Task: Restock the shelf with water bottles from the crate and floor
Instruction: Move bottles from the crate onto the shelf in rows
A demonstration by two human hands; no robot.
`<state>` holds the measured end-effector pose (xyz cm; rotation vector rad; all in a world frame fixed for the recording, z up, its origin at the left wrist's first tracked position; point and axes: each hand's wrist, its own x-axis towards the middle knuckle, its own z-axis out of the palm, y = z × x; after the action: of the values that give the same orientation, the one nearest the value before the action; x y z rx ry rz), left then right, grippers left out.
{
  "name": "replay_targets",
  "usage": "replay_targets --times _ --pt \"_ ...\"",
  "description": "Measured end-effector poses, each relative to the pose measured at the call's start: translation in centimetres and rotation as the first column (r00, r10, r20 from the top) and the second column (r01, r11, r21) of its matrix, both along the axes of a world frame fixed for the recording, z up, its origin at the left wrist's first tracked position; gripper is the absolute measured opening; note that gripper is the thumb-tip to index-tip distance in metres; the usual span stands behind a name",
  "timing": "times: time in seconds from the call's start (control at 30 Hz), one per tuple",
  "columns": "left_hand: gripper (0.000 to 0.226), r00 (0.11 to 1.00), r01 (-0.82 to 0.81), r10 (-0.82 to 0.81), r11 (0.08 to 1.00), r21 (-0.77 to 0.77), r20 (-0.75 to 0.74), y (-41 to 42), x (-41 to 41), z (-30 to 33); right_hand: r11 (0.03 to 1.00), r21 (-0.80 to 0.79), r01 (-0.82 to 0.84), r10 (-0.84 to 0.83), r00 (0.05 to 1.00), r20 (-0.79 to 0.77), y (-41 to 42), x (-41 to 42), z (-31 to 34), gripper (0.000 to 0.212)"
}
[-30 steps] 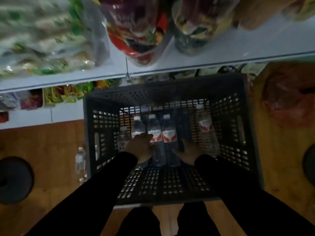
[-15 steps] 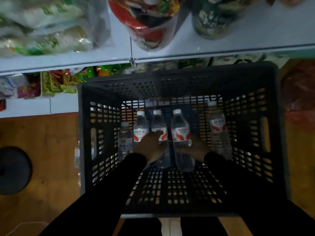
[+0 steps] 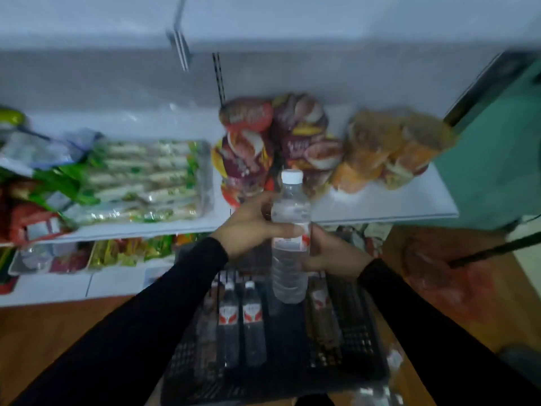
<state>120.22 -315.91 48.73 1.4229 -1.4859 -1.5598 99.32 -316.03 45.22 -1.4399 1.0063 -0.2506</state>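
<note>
A white shelf (image 3: 380,206) runs across the view above a wooden floor (image 3: 44,332), stocked from the left with green-and-white packets (image 3: 140,177), then red snack bags (image 3: 263,148) and orange bags (image 3: 389,150). In front of it the left hand (image 3: 251,227) curls round the label of an upright water bottle (image 3: 289,241), and the right hand (image 3: 333,253) grips its other side (the frame is blurred). Below stands a dark crate (image 3: 351,347) with more bottles (image 3: 240,317) inside.
</note>
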Motion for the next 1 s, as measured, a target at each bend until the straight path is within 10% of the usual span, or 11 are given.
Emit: replay_targets --times 0.53,0.77,1.0 --pt "0.042 0.993 -0.026 0.102 0.712 -0.701 0.066 -2.7 -2.7 30.7 0.577 -0.629 0.521 -0.385 0.853 0.354 -0.4 -2.6 27.5 0.050" --pt "0.064 0.621 0.153 0.295 0.863 -0.482 0.726 -8.0 0.9 25.8 0.302 -0.685 0.663 -0.519 0.717 0.465 -5.0 -6.0 30.1 0.054" --pt "0.084 0.398 0.243 0.336 0.859 -0.451 0.854 -9.5 1.9 22.8 0.190 -0.692 0.697 -0.650 0.617 0.443 -10.6 -8.8 30.0 0.065"
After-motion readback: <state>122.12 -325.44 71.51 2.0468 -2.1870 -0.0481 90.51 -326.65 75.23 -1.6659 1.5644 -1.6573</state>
